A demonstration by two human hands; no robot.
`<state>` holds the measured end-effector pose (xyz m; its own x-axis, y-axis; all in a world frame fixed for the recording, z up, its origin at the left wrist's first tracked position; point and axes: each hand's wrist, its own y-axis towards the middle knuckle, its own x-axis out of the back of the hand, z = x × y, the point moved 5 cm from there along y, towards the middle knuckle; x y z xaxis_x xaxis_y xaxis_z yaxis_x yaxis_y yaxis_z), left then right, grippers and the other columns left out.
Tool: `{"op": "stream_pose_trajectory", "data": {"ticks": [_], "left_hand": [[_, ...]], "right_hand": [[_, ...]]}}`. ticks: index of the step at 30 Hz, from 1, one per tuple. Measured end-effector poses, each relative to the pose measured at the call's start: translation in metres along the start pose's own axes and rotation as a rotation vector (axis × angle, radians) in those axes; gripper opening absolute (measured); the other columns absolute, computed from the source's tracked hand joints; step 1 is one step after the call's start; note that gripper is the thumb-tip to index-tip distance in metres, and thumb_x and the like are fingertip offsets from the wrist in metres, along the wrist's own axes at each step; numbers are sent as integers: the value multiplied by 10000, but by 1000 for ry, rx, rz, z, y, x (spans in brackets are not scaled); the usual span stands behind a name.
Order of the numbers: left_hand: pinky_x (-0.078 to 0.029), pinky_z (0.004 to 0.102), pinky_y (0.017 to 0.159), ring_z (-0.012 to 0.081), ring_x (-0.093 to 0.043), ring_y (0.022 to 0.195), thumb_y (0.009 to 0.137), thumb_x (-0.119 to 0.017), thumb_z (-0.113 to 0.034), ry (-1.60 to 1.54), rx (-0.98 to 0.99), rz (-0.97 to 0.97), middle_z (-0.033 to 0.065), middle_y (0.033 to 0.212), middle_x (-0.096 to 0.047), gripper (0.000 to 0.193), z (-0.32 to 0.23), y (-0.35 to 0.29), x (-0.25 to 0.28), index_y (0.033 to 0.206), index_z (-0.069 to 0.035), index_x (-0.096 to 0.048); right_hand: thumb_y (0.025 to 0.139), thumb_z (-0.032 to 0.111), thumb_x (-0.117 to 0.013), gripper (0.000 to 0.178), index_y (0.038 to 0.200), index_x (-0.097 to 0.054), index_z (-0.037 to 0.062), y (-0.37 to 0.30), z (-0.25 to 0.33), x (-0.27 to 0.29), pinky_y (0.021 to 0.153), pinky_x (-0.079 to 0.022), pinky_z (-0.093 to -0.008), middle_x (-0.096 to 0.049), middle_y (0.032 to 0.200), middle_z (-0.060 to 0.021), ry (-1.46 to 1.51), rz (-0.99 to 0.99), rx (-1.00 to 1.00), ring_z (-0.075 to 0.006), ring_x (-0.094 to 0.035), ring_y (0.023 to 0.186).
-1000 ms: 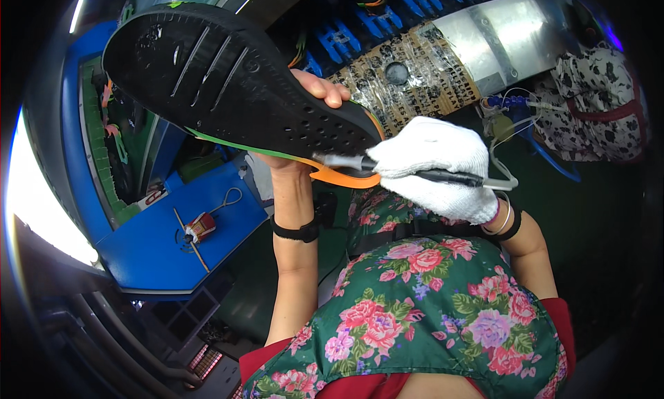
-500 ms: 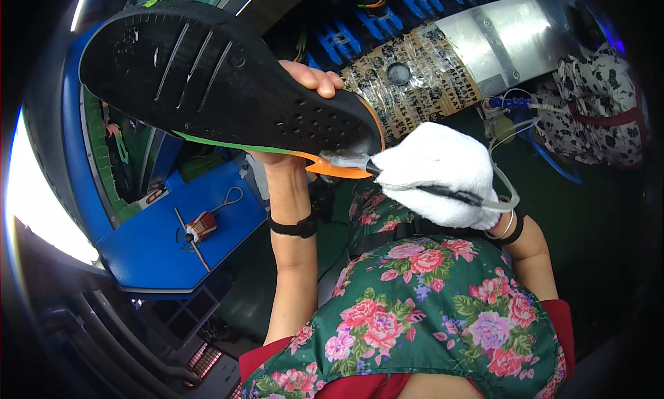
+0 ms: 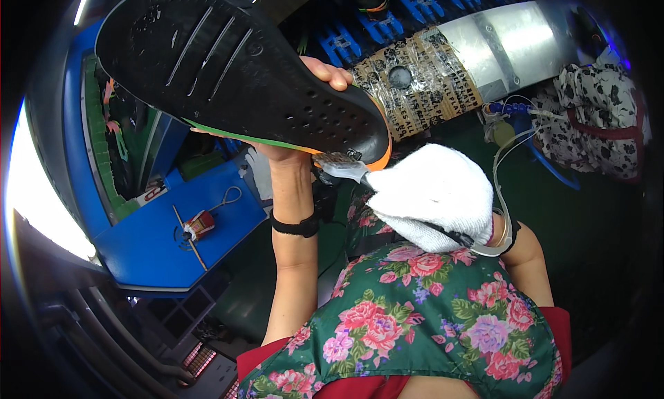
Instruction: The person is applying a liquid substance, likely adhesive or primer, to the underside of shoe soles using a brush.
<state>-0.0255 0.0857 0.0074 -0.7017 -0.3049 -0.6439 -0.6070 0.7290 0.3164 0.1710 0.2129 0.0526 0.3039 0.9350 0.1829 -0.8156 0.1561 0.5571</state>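
Note:
My left hand grips a large black shoe sole from beneath. Its fingertips curl over the far edge, while the wrist shows below the near edge. Three ridges mark the sole's forefoot, small holes dot its heel half, and a green and orange rim runs along the side. In a white knit glove, my right hand is closed around the dark handle of a brush. The pale bristles meet the orange rim near the heel. From the handle, a clear tube loops past the wrist.
Behind the sole lies a metal surface partly wrapped in taped printed cardboard. Blue racks line the back. A blue table at left bears a small red-and-white object with a stick. Spotted fabric hangs at right.
The sole has shifted a little right and upward with my left hand. My gloved right hand has dropped slightly, and the brush now tilts more across the rim by the heel.

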Motion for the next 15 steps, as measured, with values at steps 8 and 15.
{"op": "stream_pose_trajectory", "data": {"ticks": [8, 15], "left_hand": [[-506, 528, 1110, 383, -716, 1104, 917, -399, -994, -20, 14, -40, 254, 1128, -724, 1186, 2, -1, 1, 1256, 111, -663], [-513, 538, 1096, 385, -733, 1067, 978, -501, -847, 24, -14, -28, 243, 1102, -737, 1009, -2, 0, -1, 1235, 112, -674]], "right_hand": [[829, 85, -927, 301, 1118, -874, 151, 7, 2, 5, 808, -630, -367, -850, 1086, -75, 38, 36, -42, -255, -804, 924], [822, 46, -908, 294, 1105, -867, 109, 3, -10, 7, 780, -619, -368, -847, 1065, -104, -12, 32, -130, -255, -793, 885]]}}
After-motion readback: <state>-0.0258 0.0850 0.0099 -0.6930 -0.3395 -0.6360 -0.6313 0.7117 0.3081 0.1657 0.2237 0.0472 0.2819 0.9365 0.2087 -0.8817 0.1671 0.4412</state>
